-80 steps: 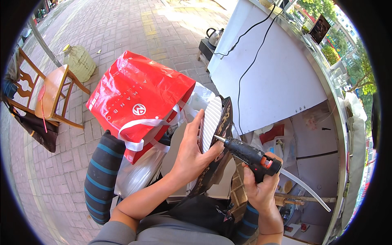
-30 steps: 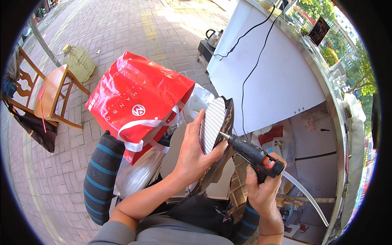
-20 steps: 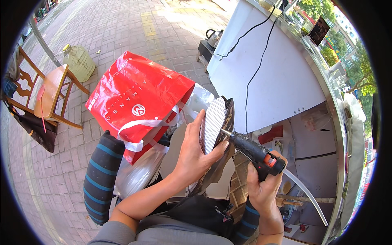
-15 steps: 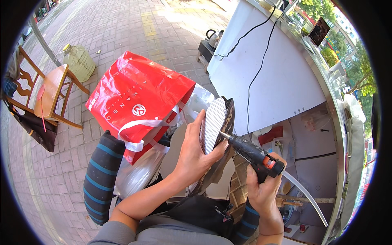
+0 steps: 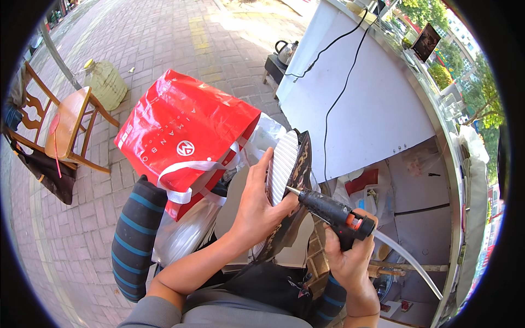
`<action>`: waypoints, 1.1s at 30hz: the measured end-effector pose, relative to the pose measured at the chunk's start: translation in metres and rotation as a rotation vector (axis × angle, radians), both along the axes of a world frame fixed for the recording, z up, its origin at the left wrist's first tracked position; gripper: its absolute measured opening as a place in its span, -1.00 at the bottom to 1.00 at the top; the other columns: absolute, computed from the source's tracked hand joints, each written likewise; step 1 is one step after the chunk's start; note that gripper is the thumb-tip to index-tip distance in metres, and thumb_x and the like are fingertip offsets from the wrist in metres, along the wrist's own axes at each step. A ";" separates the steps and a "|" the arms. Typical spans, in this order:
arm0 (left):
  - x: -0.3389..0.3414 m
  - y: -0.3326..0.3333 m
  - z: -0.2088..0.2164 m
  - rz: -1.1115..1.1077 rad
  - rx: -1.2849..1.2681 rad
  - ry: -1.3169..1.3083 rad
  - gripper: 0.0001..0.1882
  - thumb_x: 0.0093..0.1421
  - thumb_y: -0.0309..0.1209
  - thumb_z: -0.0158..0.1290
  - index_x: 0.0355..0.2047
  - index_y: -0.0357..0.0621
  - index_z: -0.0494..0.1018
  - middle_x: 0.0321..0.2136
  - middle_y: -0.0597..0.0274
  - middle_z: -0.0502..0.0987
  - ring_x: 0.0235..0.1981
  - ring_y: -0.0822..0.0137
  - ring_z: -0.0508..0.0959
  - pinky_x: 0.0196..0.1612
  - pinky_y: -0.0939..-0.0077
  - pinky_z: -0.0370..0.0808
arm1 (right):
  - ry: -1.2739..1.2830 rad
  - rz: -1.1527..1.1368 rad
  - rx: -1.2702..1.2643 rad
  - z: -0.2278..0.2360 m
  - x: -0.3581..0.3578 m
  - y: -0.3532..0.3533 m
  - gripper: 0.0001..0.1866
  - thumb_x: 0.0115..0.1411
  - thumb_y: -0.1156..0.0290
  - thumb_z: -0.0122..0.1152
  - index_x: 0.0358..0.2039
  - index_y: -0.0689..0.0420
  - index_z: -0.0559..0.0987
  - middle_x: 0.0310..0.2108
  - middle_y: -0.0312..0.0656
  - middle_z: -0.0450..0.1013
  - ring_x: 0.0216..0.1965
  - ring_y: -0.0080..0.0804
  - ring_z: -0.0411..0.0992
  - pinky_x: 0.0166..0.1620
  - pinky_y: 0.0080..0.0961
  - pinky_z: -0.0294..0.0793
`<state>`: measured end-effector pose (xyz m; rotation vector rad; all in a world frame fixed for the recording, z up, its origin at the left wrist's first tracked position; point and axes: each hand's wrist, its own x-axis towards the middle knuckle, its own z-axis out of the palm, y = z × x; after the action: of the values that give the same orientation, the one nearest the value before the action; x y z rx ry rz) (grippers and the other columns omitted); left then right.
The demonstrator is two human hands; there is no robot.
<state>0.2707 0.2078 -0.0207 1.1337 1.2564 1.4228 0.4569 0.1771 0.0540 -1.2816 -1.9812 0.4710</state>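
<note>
My left hand (image 5: 256, 210) is closed around a shoe (image 5: 283, 167) with a pale, finely striped sole and a dark, patterned upper. The sole faces up and to the left, and my thumb lies along its lower edge. A black hot glue gun (image 5: 325, 209) is gripped in my right hand (image 5: 350, 261). Its metal nozzle points left at the sole's edge, just above my left thumb; whether it touches, I cannot tell. A long whitish glue stick (image 5: 413, 259) sticks out of the gun's back end and bends down to the right.
A red shopping bag (image 5: 186, 126) with white handles stands ahead on the left. Beyond it are a wooden chair (image 5: 71, 126) and a yellowish plastic jug (image 5: 105, 85). On the right, a white counter (image 5: 355, 93) has a black cord (image 5: 328, 131) hanging down it and cluttered shelves below.
The glue gun has shifted slightly left, its nozzle now lower along the sole's edge. The shoe has turned a little, showing more of its patterned side.
</note>
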 end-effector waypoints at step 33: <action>-0.005 -0.003 -0.021 -0.289 0.063 -0.396 -0.42 0.38 -0.32 -0.03 0.36 -0.10 0.13 0.40 0.07 0.05 0.40 0.31 0.05 0.34 0.39 0.08 | 1.048 0.082 -0.448 -0.001 0.021 0.052 -0.74 0.30 0.22 0.17 -0.22 0.17 0.54 0.01 0.19 0.42 -0.05 -0.24 0.50 -0.09 -0.28 0.57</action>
<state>0.2660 0.2045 -0.0412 0.9686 0.7438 1.3872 0.4779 0.2289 0.0525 -0.8775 -1.0519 1.3541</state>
